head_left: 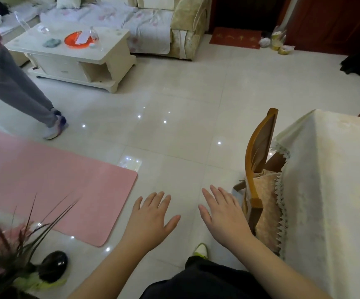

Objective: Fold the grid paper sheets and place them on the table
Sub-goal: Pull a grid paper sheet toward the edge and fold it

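I am holding my left hand (151, 219) and right hand (224, 214) out flat over the floor, each grip released. No grid paper is showing; the surface (334, 190) is lying to my right, nearest the right hand.

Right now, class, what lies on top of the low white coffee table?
On the coffee table: an orange-red dish with something white lying across it, a grey-green lump, and clear glassware. No grid paper shows there.

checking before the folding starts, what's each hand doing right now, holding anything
Left hand: open, fingers spread, holding nothing.
Right hand: open, fingers straight, holding nothing.
No grid paper in view.
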### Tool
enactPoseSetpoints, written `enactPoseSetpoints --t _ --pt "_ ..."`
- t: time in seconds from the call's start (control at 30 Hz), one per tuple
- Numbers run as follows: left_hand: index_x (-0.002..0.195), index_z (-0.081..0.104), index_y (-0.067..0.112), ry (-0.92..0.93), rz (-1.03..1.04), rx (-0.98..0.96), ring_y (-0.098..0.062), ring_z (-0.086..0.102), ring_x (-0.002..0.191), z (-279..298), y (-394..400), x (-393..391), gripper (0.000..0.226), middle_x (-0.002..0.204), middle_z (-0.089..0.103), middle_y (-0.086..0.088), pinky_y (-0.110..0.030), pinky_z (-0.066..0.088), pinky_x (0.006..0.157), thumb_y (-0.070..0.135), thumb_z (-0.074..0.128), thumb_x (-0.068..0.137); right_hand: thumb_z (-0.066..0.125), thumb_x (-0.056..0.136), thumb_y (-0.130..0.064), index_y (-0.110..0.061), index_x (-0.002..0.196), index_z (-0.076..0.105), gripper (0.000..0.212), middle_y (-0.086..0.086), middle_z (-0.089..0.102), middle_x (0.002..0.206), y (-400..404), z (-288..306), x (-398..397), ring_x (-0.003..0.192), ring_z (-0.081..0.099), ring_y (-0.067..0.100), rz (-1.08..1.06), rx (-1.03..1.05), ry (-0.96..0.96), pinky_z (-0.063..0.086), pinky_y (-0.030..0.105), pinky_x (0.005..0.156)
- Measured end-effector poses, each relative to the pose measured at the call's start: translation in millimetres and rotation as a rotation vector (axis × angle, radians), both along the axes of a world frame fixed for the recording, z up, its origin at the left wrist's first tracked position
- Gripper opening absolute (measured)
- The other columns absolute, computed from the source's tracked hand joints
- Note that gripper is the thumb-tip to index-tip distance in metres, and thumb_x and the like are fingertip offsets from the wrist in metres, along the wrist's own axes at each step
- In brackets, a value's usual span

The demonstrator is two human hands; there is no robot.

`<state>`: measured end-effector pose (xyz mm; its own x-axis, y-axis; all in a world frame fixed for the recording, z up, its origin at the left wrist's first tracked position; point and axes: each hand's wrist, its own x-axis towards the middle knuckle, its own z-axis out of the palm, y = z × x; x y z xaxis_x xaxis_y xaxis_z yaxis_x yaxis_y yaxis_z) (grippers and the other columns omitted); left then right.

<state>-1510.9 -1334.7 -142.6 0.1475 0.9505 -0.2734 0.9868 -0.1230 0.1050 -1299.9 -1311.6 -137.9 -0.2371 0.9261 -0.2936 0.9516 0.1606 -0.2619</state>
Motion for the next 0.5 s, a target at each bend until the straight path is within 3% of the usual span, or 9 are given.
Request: enactPoseSetpoints --t 0.1,0.2,0.33,0.5 --pt "0.154 0.02 0.027 0.015 -0.04 -0.041 -0.018 0.015 0.149 9.7 45.6 10.6 0.115 0.162 0.02 0.003 -0.045 0.009 0.12 0.076 -0.032 0.065 -0.017 0.075 -0.065 -0.032 0.155 0.011 0.09 -0.005 0.01 0.164 38.2 2.2 8.6 0.151 0.006 0.019 -0.038 -0.002 0.013 -0.002 0.035 0.117" --pt "0.155 0.011 0.029 0.035 -0.065 -0.048 -0.016 0.008 0.15 15.5 87.5 17.0 0.115 0.163 0.013 0.004 -0.044 0.005 0.122 0.074 -0.035 0.061 -0.009 0.082 -0.065 -0.033 0.154 0.013 0.082 -0.005 0.01 0.164 73.2 2.8 14.4 0.151 0.006 0.018 -0.03 -0.007 0.006 -0.007 0.033 0.113" --pt "0.155 0.01 0.029 0.025 -0.097 -0.055 -0.015 0.008 0.15 18.0 136.6 18.9 0.111 0.163 0.013 0.005 -0.043 0.002 0.121 0.073 -0.031 0.062 -0.007 0.085 -0.062 -0.032 0.154 0.014 0.079 -0.005 0.013 0.163 115.4 6.3 12.4 0.15 0.008 0.018 -0.064 -0.018 -0.007 -0.006 0.031 0.112" --pt "0.155 0.015 0.026 0.019 -0.157 -0.082 -0.011 0.013 0.149 9.8 211.0 2.5 0.1 0.162 0.017 0.006 -0.041 0.001 0.12 0.07 -0.019 0.072 0.014 0.101 -0.055 -0.031 0.155 0.011 0.06 -0.003 0.006 0.164 180.0 4.6 -6.2 0.151 -0.002 0.019 -0.07 -0.05 -0.015 -0.013 0.031 0.109"
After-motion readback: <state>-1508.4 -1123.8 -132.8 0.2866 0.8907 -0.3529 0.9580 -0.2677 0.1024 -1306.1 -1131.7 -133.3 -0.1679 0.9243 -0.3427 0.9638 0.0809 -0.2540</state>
